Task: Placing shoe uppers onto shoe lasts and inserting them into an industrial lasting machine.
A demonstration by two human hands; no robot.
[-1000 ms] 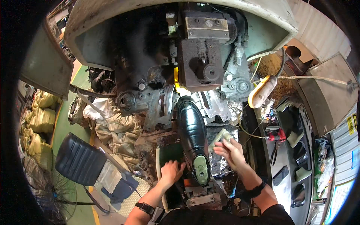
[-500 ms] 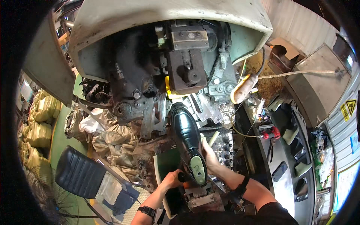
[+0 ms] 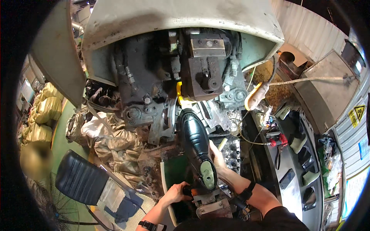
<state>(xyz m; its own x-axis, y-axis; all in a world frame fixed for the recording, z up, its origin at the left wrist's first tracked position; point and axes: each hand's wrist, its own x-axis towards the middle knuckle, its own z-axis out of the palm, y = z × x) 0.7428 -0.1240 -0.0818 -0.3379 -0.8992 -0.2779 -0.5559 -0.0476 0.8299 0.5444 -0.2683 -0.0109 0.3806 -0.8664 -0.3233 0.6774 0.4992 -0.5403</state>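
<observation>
A glossy black leather shoe (image 3: 192, 134) points away from me, its toe under the machine's front. Inside its opening sits a green shoe last (image 3: 208, 175) with a hole in its top. My right hand (image 3: 218, 157) is closed against the shoe's right side, with part of the fingers hidden behind it. To the left of the heel and lower, my left hand (image 3: 175, 193) is closed round a dark knob-like handle (image 3: 187, 190) next to a metal fixture (image 3: 211, 204). A yellow part (image 3: 181, 96) stands just beyond the toe, beside the machine's dark metal block (image 3: 202, 79).
Overhead curves the machine's pale hood (image 3: 181, 17). At left are a black chair (image 3: 81, 177) and tan sacks (image 3: 119, 148). At right, a bench (image 3: 291, 192) bears a phone (image 3: 287, 177) and a red-handled tool (image 3: 278, 140). A cabled lamp (image 3: 256, 96) hangs near the machine.
My left hand has moved down and slightly away from the shoe's heel, with the handle. My right hand stays on the shoe. The whole view has shifted a little.
</observation>
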